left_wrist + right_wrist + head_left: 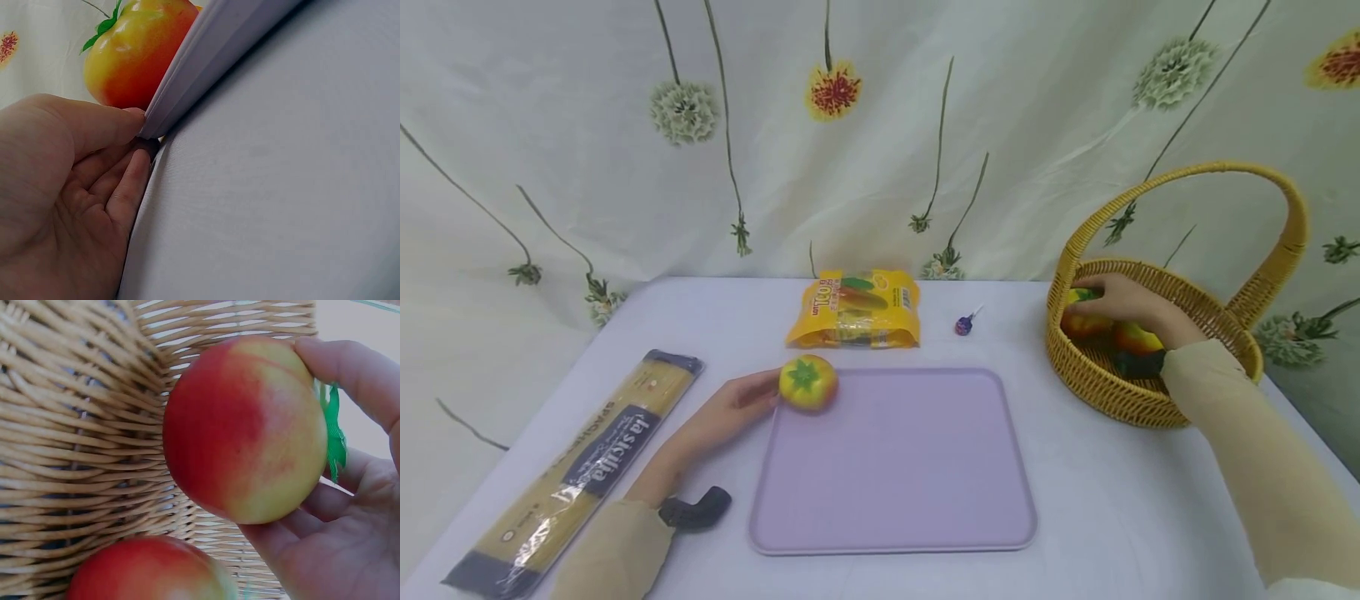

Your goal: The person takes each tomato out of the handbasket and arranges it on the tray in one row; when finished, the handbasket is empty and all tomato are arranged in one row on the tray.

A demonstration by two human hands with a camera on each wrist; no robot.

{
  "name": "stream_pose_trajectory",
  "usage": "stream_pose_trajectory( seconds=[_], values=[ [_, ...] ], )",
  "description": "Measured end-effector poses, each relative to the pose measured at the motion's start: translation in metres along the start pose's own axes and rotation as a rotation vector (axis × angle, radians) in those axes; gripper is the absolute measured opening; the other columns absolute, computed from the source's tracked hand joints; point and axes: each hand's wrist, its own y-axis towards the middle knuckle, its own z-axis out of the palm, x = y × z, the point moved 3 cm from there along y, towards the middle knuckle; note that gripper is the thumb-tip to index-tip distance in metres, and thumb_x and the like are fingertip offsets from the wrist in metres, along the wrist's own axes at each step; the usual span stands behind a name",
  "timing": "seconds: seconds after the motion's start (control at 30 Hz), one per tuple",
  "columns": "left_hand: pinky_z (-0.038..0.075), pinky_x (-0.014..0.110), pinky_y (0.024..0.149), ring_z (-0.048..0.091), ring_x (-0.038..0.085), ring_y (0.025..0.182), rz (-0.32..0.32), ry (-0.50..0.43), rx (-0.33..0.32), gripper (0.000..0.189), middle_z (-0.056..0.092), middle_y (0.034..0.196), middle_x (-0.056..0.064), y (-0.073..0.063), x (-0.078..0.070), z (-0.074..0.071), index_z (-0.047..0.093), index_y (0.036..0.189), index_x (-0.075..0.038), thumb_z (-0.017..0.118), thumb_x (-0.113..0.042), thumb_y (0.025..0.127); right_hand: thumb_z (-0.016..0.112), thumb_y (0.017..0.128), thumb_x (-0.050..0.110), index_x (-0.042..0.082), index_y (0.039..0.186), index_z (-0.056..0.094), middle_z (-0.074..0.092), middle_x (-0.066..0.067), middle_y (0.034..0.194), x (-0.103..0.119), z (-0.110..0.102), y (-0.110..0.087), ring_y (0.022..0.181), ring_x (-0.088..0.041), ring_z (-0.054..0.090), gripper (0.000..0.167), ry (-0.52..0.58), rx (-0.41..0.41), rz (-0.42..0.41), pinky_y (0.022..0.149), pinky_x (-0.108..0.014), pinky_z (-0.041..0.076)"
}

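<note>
My left hand [739,406] is at the far left corner of a lilac tray [895,467]. In the left wrist view its thumb and fingers pinch the tray rim [181,69]. A red and yellow tomato [808,383] with a green leafy top sits on that corner, right beside the fingertips. On the right, my right hand [1138,307] is inside a wicker basket [1120,408]. The right wrist view shows its thumb and fingers curled round a red and yellow tomato [244,431] by its green-leaf end. A second tomato [150,572] lies below it in the basket.
A yellow snack bag [857,310] lies behind the tray, with a small lollipop [964,325] to its right. At the left lies a long pack of spaghetti [580,475]. The basket's tall handle [1225,167] arches above its rim. A flower-print cloth [880,167] hangs behind the table.
</note>
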Motion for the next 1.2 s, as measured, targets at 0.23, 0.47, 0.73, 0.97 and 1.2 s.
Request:
stream_pose_trajectory(
  seconds=[0.23, 0.47, 0.73, 0.97, 1.2],
  values=[
    [0.025, 0.049, 0.106, 0.035, 0.031, 0.13, -0.012, 0.002, 0.005, 0.05, 0.045, 0.138, 0.015, 0.001, 0.002, 0.001, 0.042, 0.138, -0.001, 0.055, -0.023, 0.096, 0.062, 0.088, 0.046, -0.003, 0.139, 0.037, 0.026, -0.03, 0.143, 0.009, -0.012, -0.019, 0.13, -0.048, 0.02, 0.076, 0.028, -0.039, 0.038, 0.1, -0.065, 0.023],
    [0.025, 0.049, 0.106, 0.036, 0.032, 0.129, -0.002, 0.011, 0.005, 0.049, 0.045, 0.138, 0.016, 0.0, -0.001, 0.0, 0.042, 0.138, -0.001, 0.055, -0.022, 0.096, 0.061, 0.087, 0.048, 0.006, 0.146, 0.03, 0.016, -0.027, 0.149, 0.028, -0.019, -0.054, 0.132, -0.049, 0.013, 0.079, 0.067, -0.063, 0.057, 0.097, -0.07, 0.019],
    [0.024, 0.049, 0.107, 0.034, 0.031, 0.13, -0.037, 0.005, 0.004, 0.051, 0.043, 0.14, 0.014, 0.0, -0.005, -0.003, 0.041, 0.139, -0.003, 0.055, -0.025, 0.095, 0.061, 0.091, 0.036, 0.011, 0.144, 0.036, 0.025, -0.022, 0.147, 0.059, -0.012, -0.086, 0.128, -0.043, 0.025, 0.064, 0.103, -0.128, -0.036, 0.098, -0.065, 0.026],
    [0.024, 0.048, 0.107, 0.035, 0.03, 0.13, -0.03, -0.023, 0.014, 0.051, 0.044, 0.139, 0.014, -0.001, -0.003, -0.001, 0.042, 0.139, -0.003, 0.056, -0.025, 0.095, 0.065, 0.089, 0.031, 0.01, 0.141, 0.043, 0.045, -0.016, 0.131, 0.104, 0.03, -0.073, 0.104, -0.03, 0.047, 0.06, 0.134, -0.081, -0.187, 0.083, -0.036, 0.048],
    [0.024, 0.049, 0.107, 0.035, 0.032, 0.13, -0.022, -0.002, 0.012, 0.05, 0.044, 0.139, 0.016, -0.001, -0.004, -0.001, 0.042, 0.138, -0.001, 0.056, -0.023, 0.095, 0.069, 0.086, 0.026, 0.006, 0.136, 0.048, 0.052, -0.013, 0.127, 0.149, 0.105, -0.029, 0.108, -0.028, 0.049, 0.058, 0.199, 0.083, -0.315, 0.088, -0.041, 0.047]
  ],
)
